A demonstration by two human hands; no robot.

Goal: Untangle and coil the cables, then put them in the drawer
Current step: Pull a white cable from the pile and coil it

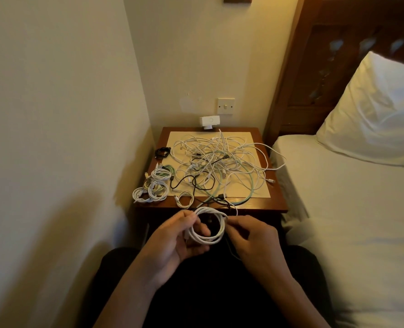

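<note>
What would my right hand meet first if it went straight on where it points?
The right hand points left, pinching the white coil; past it, probably the left hand holding the coil's far side. Depth is unclear.

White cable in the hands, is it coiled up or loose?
Coiled: the white cable forms stacked round loops, gripped by the left hand, with the right hand pinching its side.

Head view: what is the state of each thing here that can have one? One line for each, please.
White cable, wound in loops, held between both hands.
Left hand, grips the loops.
Right hand, pinches the loops' right side.
Cable pile, tangled, on the table.
White coils, wound, at the table's front left.
Black coil, wound, at the table's left edge.
</note>
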